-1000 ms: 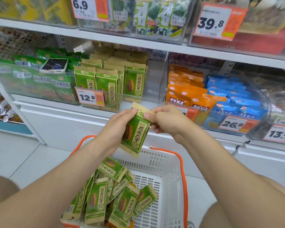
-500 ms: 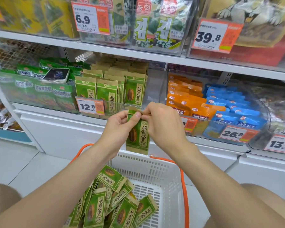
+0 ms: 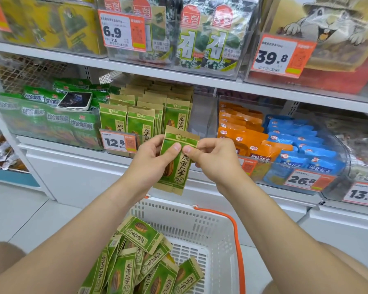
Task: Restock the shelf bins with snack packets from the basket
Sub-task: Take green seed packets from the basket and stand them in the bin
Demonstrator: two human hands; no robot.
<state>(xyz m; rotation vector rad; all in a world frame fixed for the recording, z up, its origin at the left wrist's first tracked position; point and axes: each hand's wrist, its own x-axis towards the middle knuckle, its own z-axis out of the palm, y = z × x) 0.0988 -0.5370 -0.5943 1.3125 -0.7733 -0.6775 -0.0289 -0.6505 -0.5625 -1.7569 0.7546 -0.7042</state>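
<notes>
Since the earlier frame, both hands have raised the packet (image 3: pixel 175 160) upright toward the clear bin (image 3: pixel 200 122); left hand (image 3: pixel 151 160) and right hand (image 3: pixel 212 158) pinch its upper part, likely squaring it for insertion. Remaining packets lie in the basket (image 3: pixel 200 225).

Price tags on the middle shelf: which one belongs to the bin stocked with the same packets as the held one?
The 12.8 tag, clipped to the bin of upright green sunflower-seed packets; the others front orange, blue and other packs.

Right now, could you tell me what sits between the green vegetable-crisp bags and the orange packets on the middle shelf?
In the head view, the bin of green sunflower-seed packets stands between the crisp bags and the orange packets, with a bare stretch of bin beside the orange ones.
</notes>
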